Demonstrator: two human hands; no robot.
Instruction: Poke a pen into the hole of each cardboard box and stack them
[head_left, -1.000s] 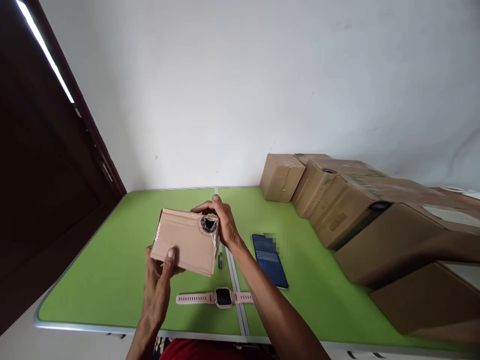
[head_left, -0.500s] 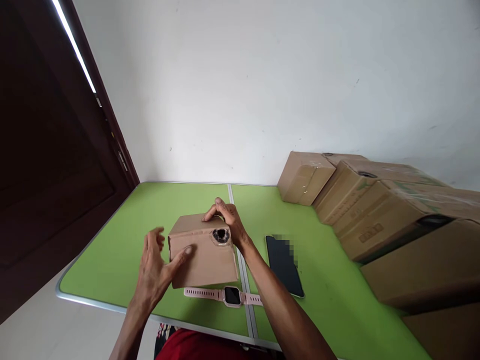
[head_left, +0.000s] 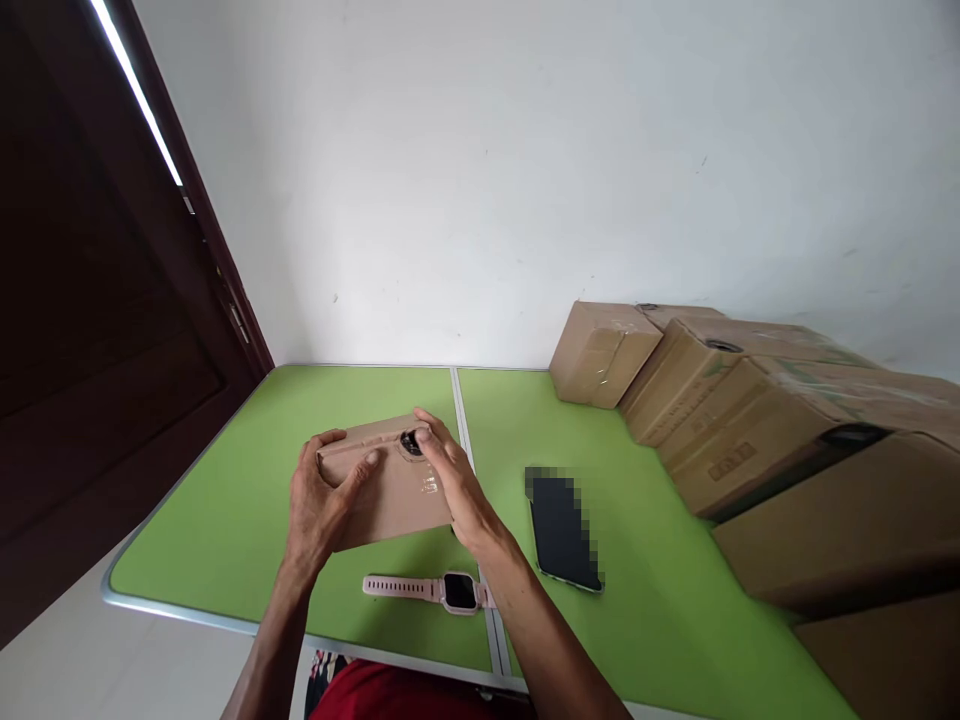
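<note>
A small brown cardboard box (head_left: 394, 500) is tilted between my two hands above the table. My left hand (head_left: 322, 495) grips its left side, the thumb lying on the face toward me. On the right side, my right hand (head_left: 454, 475) holds the box, its thumb beside a dark-rimmed hole (head_left: 411, 442) near the upper right corner. A pink smartwatch (head_left: 459, 593) with a dark square screen lies below the box, part of its strap behind my right forearm. To the right rests a dark smartphone (head_left: 564, 535), partly blurred out.
The green folding table (head_left: 637, 600) has a metal edge and a central seam. Several large cardboard boxes (head_left: 739, 440) line its right side. A white wall (head_left: 420, 200) stands behind, and a dark door (head_left: 97, 300) is at the left.
My left hand has closed onto the box's left side. My right hand has moved from the top edge to the right side, its thumb now by the hole. The box has turned slightly.
</note>
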